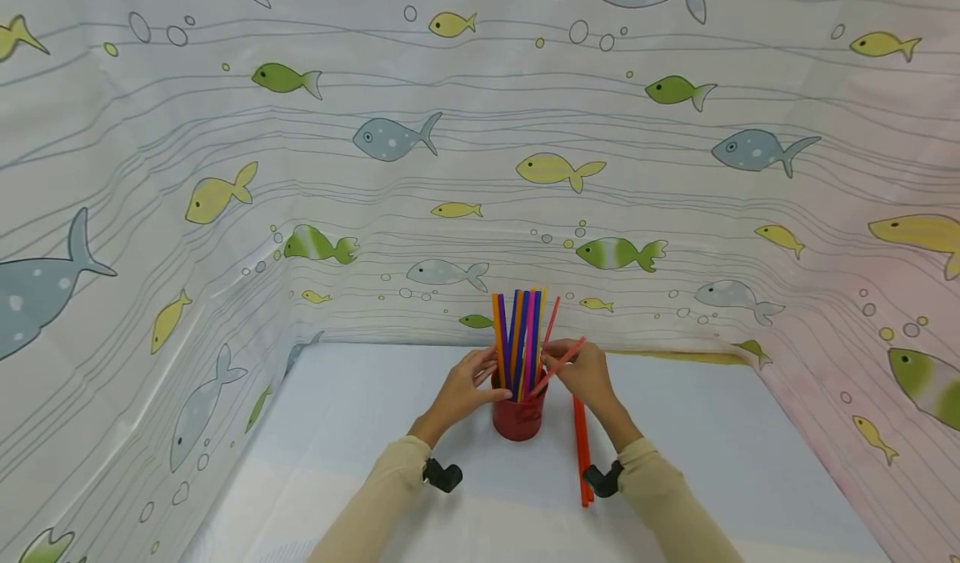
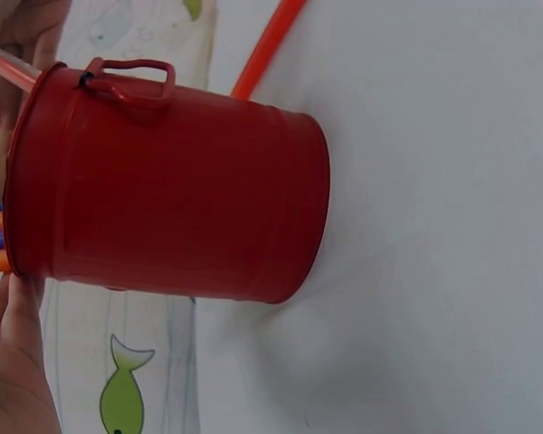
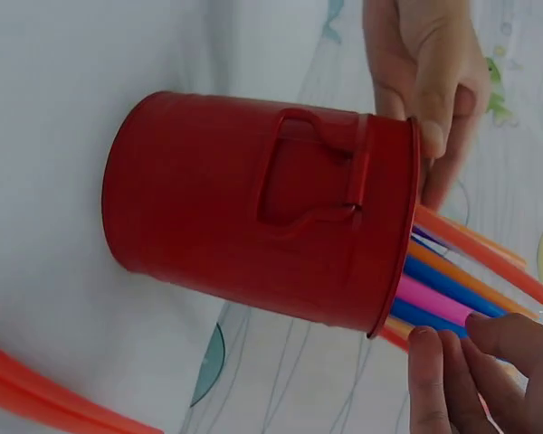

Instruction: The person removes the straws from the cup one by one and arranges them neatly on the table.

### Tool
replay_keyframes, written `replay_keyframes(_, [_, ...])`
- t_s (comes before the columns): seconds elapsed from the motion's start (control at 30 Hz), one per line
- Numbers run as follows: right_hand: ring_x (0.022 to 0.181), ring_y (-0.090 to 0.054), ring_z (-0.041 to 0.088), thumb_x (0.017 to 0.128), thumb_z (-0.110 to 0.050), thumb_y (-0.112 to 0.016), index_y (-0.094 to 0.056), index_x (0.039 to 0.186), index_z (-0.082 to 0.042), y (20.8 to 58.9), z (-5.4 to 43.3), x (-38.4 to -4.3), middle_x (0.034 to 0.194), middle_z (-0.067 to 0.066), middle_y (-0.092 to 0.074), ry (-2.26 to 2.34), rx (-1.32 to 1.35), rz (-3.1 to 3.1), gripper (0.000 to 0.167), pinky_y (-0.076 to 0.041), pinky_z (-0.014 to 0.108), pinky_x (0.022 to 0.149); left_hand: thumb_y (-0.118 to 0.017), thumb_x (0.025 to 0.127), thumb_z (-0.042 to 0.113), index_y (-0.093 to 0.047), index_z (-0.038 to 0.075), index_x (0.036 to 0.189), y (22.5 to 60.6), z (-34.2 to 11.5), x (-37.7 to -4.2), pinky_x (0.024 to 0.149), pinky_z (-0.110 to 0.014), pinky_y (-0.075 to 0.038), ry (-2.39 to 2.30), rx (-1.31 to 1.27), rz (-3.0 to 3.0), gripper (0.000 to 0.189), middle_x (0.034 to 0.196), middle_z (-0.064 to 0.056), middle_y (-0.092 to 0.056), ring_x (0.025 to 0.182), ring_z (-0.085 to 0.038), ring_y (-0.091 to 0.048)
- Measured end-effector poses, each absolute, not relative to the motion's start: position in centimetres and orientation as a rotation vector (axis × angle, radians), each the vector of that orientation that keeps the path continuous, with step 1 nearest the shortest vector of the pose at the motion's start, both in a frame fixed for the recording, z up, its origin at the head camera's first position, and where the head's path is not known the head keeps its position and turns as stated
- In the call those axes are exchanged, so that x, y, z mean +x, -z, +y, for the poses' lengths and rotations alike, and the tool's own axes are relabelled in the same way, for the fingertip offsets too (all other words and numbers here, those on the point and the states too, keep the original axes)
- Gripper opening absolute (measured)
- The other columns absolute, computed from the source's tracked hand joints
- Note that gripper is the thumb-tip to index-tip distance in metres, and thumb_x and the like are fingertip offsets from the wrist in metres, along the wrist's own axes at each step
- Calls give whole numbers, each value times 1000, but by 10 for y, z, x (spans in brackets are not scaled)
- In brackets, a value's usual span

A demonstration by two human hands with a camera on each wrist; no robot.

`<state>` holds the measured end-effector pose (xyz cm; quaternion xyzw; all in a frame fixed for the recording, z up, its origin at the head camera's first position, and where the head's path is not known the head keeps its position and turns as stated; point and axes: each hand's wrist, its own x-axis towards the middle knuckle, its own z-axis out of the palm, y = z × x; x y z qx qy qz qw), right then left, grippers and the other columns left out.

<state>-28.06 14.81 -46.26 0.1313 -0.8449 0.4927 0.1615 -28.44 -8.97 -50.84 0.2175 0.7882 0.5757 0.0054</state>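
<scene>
A red metal bucket point(image 2: 190, 190) with a wire handle point(image 3: 270, 176) stands upright on the white surface, packed with colourful drinking straws point(image 1: 517, 338). My left hand point(image 1: 471, 384) grips its rim from the left, thumb in front; the right wrist view shows that thumb on the rim. At the rim's right side, my right hand point(image 1: 588, 375) pinches a thin red straw point(image 1: 552, 317) that slants out of the bucket; the fingers partly hide it. An orange-red straw point(image 3: 489, 249) leans out over the rim, crossing in front of the right hand in the head view.
A few red straws point(image 1: 581, 454) lie on the white tabletop point(image 1: 675, 429), right of the bucket and beneath the right wrist. Behind and at both sides rises a fish-patterned sheet point(image 1: 480, 238). Each forearm carries a black wrist mount point(image 1: 442, 475).
</scene>
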Motion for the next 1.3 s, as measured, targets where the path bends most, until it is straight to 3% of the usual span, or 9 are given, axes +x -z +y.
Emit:
replay_keyframes(0.13, [86, -70, 20, 83, -10, -78, -77, 101, -6, 465, 143, -281, 89, 2, -75, -1401, 385, -2423, 18, -60, 34, 72, -81, 80, 8, -36, 3, 149, 510, -90, -285, 105, -39, -42, -1801, 691, 2457, 82, 138, -16, -46, 130, -30, -47])
replay_keyframes(0.33, [86, -71, 22, 84, -9, -77, -76, 105, -3, 467, 137, -282, 93, 6, -74, -1410, 383, -2427, 22, -61, 34, 69, -83, 78, 16, -40, 8, 148, 508, -91, -284, 105, -35, -43, -1814, 691, 2447, 83, 136, -9, -48, 129, -23, -49])
replay_keyframes(0.53, [83, -72, 24, 83, -9, -77, -73, 108, 3, 470, 130, -281, 94, 12, -74, -1519, 415, -2390, 28, -61, 30, 65, -85, 76, 23, -41, 7, 147, 508, -91, -284, 103, -30, -44, -1818, 706, 2455, 85, 135, -7, -49, 128, -22, -50])
replay_keyframes(0.73, [78, -72, 26, 77, -9, -83, -72, 102, 6, 471, 123, -281, 93, 18, -72, -1624, 447, -2346, 31, -61, 29, 60, -84, 77, 21, -40, 4, 147, 509, -91, -284, 103, -27, -44, -1824, 719, 2453, 85, 135, -8, -48, 129, -22, -49])
replay_keyframes(1.3, [75, -70, 21, 80, -11, -80, -74, 97, 2, 473, 116, -284, 82, 8, -73, -1509, 345, -2365, 22, -59, 29, 60, -84, 76, 18, -41, 6, 147, 509, -91, -285, 103, -30, -44, -1815, 728, 2477, 84, 134, -7, -50, 127, -20, -51])
